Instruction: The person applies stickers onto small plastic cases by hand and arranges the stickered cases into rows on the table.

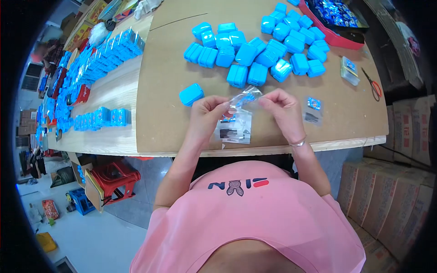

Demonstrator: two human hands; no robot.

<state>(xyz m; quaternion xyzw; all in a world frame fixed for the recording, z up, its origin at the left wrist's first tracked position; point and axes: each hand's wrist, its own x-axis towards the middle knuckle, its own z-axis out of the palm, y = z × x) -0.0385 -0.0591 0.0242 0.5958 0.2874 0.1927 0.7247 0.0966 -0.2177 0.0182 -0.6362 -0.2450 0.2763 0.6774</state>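
Both hands pinch a small clear plastic bag (246,96) with something blue inside, held above the table's front part. My left hand (208,116) grips its left side; my right hand (283,109) has the right corner between thumb and fingers. Just below lie several flat clear packets (235,130) with dark strips in them. A single blue box (191,94) rests beside my left hand. To the right of my right hand is another clear packet (313,110) with a blue card. Beyond the hands, many blue boxes (246,54) are heaped on the brown board.
Scissors with orange handles (375,88) lie at the right, near a clear plastic case (349,71). A red tray (339,40) of blue packets stands at the far right. Rows of blue boxes (102,117) line the left. A red stool (116,179) and stacked cartons (382,200) flank me.
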